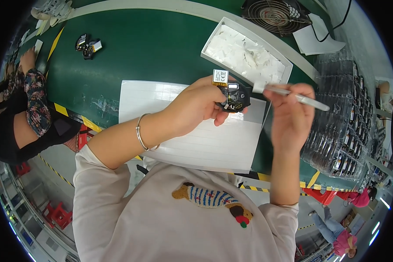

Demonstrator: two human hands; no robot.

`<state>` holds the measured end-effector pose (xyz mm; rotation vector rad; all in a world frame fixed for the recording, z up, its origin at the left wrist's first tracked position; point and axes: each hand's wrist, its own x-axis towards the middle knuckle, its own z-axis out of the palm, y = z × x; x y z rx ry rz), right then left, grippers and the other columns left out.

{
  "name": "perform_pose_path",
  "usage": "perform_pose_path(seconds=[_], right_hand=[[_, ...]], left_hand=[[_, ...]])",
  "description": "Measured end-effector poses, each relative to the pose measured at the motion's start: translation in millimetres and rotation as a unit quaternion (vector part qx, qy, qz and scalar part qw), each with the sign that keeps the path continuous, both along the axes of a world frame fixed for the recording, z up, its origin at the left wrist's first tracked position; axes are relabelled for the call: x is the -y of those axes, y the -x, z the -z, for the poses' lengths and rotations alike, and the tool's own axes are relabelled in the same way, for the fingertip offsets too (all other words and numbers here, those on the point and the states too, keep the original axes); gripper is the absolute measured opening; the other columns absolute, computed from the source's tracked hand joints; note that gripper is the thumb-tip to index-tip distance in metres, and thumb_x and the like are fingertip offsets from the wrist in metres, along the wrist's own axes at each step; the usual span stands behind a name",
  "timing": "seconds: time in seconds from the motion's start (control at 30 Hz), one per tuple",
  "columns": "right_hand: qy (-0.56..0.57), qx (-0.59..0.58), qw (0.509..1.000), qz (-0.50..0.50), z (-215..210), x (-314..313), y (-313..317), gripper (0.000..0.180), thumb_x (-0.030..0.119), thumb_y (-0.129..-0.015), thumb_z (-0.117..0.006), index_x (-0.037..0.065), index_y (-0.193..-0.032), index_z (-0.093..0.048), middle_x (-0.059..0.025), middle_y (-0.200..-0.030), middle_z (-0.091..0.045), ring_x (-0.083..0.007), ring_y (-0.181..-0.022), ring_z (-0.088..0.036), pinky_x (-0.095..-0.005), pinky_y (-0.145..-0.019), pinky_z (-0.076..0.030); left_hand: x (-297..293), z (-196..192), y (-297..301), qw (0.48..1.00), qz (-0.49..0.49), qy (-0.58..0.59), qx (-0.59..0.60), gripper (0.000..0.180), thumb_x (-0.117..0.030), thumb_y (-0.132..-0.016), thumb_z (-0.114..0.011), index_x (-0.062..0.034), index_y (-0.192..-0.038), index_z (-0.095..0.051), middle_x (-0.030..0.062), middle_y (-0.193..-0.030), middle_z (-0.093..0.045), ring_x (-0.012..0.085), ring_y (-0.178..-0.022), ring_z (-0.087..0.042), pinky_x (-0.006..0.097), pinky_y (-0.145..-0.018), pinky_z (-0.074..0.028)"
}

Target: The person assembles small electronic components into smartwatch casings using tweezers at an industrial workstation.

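My left hand (198,102) is closed round a small black electronic device housing (244,94), its inside facing up. A silver battery cell (220,76) with printing stands out from the housing's upper left side. To the right of it, my right hand (292,115) pinches a pair of tweezers (313,101). A small white piece (258,87) is at the tweezers' tip, close to the housing but apart from it. Beneath both hands lies a white lined sheet (183,150).
A white box (207,51) of white scraps stands beyond my hands. Small black housings (88,46) lie at the far left. Stacked clear trays (340,126) of parts rise at the right, a fan (273,16) at the back. A co-worker's hand (28,60) is at the left.
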<state>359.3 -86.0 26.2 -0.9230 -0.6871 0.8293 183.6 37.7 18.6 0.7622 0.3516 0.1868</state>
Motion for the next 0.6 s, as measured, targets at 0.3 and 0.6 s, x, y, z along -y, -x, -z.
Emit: perform_pose_path(seconds=[0.3,0.6], right_hand=[[0.120,0.272,0.955,-0.009,-18.9,-28.5,-24.5,0.030,0.001,-0.086,-0.047,0.001,-0.113,-0.062,-0.0063,-0.097,-0.058,-0.0132,-0.076,-0.052,-0.0254,-0.072,-0.043],[0.158,0.593,0.789,0.020,-20.5,-7.0,32.3,0.026,-0.005,-0.073,-0.065,0.002,-0.098,-0.065,-0.0097,-0.090,-0.060,-0.0218,-0.069,-0.064,-0.0329,-0.061,-0.052]], left_hand=[[1.6,-2.1,-0.5,0.986,0.093,-0.088,-0.105,0.029,-0.009,-0.096,-0.039,-0.0013,-0.121,-0.052,0.0163,-0.096,-0.064,0.0128,-0.055,-0.050,0.025,-0.053,-0.045],[7.5,-1.2,-3.7,0.972,0.029,-0.202,-0.115,0.019,-0.007,-0.095,-0.044,0.0031,-0.104,-0.057,0.0053,-0.078,-0.060,0.0088,-0.056,-0.058,0.022,-0.051,-0.049]])
